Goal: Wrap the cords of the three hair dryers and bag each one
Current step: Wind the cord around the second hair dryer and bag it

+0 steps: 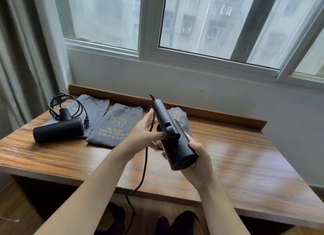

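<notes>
My right hand (198, 157) grips the barrel of a black hair dryer (175, 140) held above the wooden table (245, 155), its folding handle pointing up and away. My left hand (142, 131) holds its black cord (145, 164) beside the handle, a finger touching the hinge. The cord hangs over the table's front edge toward the floor. A second black dryer (58, 131) lies at the left with its cord (66, 105) in a loose coil and the plug showing. Three grey drawstring bags lie flat: left (94, 106), middle (115, 127), right (182, 119), partly hidden by the held dryer.
A raised wooden lip (210, 112) runs along the table's back edge under the window. A curtain (21, 68) hangs at the left. My legs and the wooden floor show below the table's front edge.
</notes>
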### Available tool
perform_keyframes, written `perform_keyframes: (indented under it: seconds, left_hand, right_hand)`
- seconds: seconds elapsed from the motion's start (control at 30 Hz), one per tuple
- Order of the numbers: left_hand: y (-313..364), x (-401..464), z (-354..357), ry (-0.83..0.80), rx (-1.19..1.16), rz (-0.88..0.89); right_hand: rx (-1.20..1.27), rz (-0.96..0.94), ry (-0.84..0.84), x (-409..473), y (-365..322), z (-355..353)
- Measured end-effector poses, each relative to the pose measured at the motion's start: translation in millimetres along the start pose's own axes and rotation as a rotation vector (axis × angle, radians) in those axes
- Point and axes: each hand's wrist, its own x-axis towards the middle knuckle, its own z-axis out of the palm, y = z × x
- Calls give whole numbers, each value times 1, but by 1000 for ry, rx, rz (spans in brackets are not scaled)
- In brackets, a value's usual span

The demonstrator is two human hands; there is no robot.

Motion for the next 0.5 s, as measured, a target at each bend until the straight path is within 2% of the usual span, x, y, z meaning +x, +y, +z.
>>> perform_keyframes:
  seconds: [0.17, 0.37, 0.5]
  left_hand:
    - [9, -5, 4, -59, 45, -10]
    - [6, -9, 20, 75, -160, 23]
    - [1, -11, 19, 28, -70, 36]
  right_hand:
    - [-36, -63, 16, 2, -2, 5]
    - [-177, -187, 183, 12, 3, 3]
    - [-223, -241, 222, 9, 1, 6]
